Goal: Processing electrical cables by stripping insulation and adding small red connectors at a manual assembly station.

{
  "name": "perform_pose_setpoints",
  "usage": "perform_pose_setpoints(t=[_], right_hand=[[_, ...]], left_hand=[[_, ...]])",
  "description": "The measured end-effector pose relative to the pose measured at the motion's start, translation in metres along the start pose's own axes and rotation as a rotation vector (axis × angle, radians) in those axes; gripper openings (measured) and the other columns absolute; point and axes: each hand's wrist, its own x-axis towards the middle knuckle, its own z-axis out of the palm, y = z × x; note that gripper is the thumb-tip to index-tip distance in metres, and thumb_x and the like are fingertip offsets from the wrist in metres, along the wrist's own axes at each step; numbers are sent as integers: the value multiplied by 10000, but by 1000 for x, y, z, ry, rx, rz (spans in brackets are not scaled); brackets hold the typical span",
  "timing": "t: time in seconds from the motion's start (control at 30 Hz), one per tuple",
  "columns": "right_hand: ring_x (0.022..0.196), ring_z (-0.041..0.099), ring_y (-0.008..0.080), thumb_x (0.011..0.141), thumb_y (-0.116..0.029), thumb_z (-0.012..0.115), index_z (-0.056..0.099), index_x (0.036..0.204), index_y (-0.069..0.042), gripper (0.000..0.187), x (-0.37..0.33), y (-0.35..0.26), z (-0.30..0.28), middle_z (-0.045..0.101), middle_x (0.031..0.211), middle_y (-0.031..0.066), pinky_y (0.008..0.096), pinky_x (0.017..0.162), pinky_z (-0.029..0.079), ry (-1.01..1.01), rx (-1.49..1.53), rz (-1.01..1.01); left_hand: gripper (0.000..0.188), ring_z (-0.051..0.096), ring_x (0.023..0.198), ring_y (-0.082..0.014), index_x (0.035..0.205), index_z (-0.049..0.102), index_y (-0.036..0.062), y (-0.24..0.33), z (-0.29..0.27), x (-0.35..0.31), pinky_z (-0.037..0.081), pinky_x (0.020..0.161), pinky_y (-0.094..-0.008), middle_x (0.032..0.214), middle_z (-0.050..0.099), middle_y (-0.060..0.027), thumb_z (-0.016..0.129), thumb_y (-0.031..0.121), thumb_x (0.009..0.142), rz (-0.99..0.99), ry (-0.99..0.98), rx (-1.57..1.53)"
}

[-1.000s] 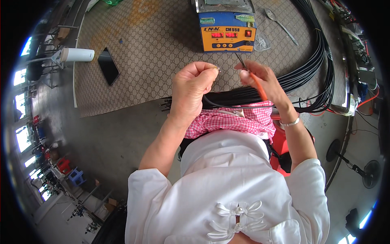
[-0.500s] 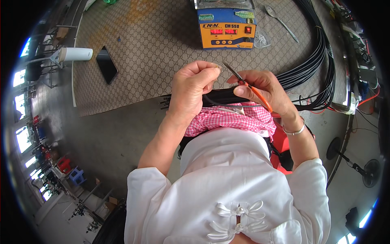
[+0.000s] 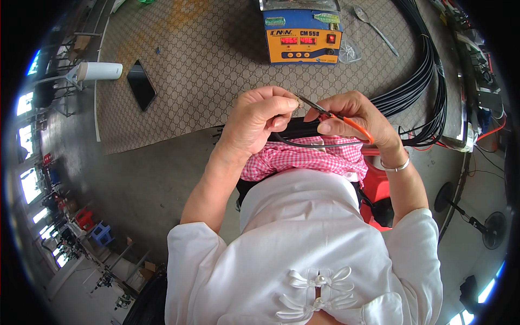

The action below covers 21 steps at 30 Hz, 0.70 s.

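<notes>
While the left hand [image 3: 259,122] pinches the end of a black cable [image 3: 303,143] just above frame centre, the right hand [image 3: 355,122] brings a small orange-handled cutter [image 3: 336,115] up to it. The cutter's thin metal tips point toward the left fingertips, and they appear to touch or nearly touch the cable end; whether the blades have already bitten cannot be told. The left grip is clenched around the cable, thumb over curled fingers. The right grip is closed on the cutter's handles.

From the left hand the cable loops down and right under both hands, above a pink checked cloth [image 3: 309,160] on the lap. It seems to belong to the big bundle of black cables [image 3: 428,81] that curves along the right side of the frame.

By the look of it, the step in hand is trimming or stripping the cable tip. The next move would call for a steady left pinch, the tip set squarely between the blades, and a light squeeze so that only the tip is worked.

On the patterned worktop [image 3: 206,65] at upper centre stands a blue and orange box with red digits [image 3: 302,35]. A spoon [image 3: 374,27] lies to its right. At upper left lie a dark phone [image 3: 141,85] and a white cylinder [image 3: 100,71].
</notes>
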Motion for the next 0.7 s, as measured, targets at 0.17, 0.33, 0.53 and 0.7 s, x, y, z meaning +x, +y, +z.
perform_pose_setpoints(t=[0.17,0.33,0.53,0.7], right_hand=[[611,490,42,769,-166,682,637,918,17,240,1,-3,-3,589,693,2,188,552,402,-44,6,49],[617,475,47,763,-162,681,627,918,38,258,1,-4,-4,559,670,-4,188,568,382,-60,-29,24],[672,554,91,754,-161,690,644,907,23,244,3,-10,-11,622,746,51,218,628,448,-112,-97,46],[557,450,54,736,-233,708,633,888,55,335,5,-11,-16,537,614,8,201,501,350,-168,-54,97]], left_hand=[[108,410,497,-50,795,593,-27,0,-4,0,317,445,-172,614,507,-10,594,77,764,-15,-58,-31],[99,409,499,-49,782,593,-32,2,-4,1,318,446,-176,612,506,-11,596,65,762,-45,-47,12],[100,403,498,-48,780,589,-39,4,-5,2,314,445,-180,609,499,-11,598,57,755,-67,-62,10],[112,411,497,-49,782,586,-50,6,-5,2,314,443,-180,619,506,-15,608,52,740,-110,-71,45]])
